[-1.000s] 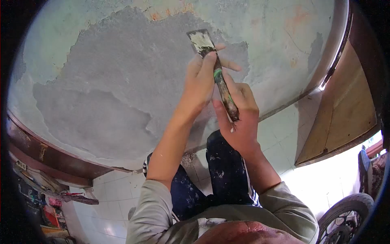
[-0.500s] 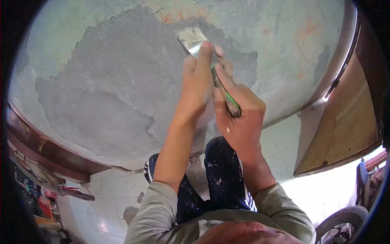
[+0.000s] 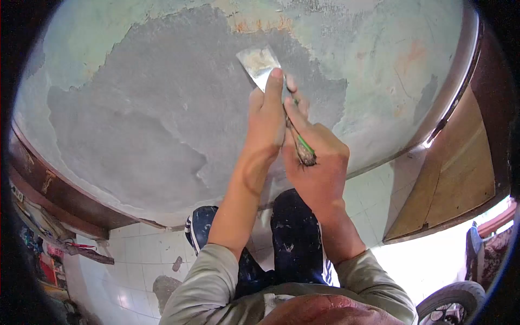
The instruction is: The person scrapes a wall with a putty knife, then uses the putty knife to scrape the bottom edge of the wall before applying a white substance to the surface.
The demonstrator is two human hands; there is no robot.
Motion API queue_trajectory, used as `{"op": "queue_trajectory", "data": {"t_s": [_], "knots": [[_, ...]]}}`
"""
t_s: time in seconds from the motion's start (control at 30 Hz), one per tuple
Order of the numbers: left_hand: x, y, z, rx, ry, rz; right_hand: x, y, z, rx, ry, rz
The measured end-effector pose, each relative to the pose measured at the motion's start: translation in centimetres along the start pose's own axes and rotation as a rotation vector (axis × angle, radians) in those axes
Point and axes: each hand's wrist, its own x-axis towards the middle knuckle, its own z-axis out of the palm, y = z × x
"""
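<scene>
Both my hands are closed on one putty knife (image 3: 259,60) whose wide metal blade points up and left against the wall (image 3: 135,97). My left hand (image 3: 266,119) grips near the base of the blade, thumb laid along the metal. Lower down, my right hand (image 3: 319,151) is wrapped round the dark and green handle (image 3: 306,150), whose butt end shows above the palm. Pale residue marks the blade face. Around it the wall is bare grey, with ragged edges of pale green paint (image 3: 379,70) above and to the right.
A brown wooden board (image 3: 449,179) leans at the right, near a wheel (image 3: 455,303) at lower right. Dark wood trim (image 3: 70,189) runs along the lower left. Cluttered items (image 3: 51,254) stand at far left. White floor tiles (image 3: 141,249) lie below my knees.
The blade and both hands have moved slightly down in view, the grip unchanged. Part of this is the camera view shifting. The hands look less blurred now.
</scene>
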Motion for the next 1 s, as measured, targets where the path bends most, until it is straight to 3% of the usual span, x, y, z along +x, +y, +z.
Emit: {"op": "queue_trajectory", "data": {"t_s": [0.07, 0.13, 0.27, 0.5, 0.6, 0.83, 0.93, 1.0], "knots": [[0.6, 0.0, -0.3, -0.031, 0.007, -0.004, 1.2, 0.1, 0.6, 0.029, 0.033, -0.029], [2.1, 0.9, -0.1, -0.020, -0.007, 0.132, 1.7, 0.0, 1.1, 0.052, 0.044, -0.041], [0.1, 1.3, -0.5, 0.034, 0.007, 0.012, 1.0, -0.8, 0.8, 0.042, 0.064, -0.042], [0.0, 0.8, -1.3, -0.030, 0.089, 0.000, -0.5, -1.3, 1.4, 0.010, -0.054, -0.009], [1.2, 1.2, -1.5, -0.055, 0.111, -0.010, 1.4, -0.8, 2.2, 0.090, -0.009, -0.050], [3.4, 5.1, -2.2, 0.046, 0.015, 0.205, 3.6, -2.8, 3.8, 0.003, 0.013, -0.056], [2.0, 5.6, -2.2, 0.007, 0.023, 0.155, 4.2, -4.2, 3.5, 0.022, 0.062, -0.104], [1.1, 5.7, -2.9, -0.022, 0.040, 0.173, 2.8, -5.3, 2.1, 0.033, -0.114, -0.030]]}}
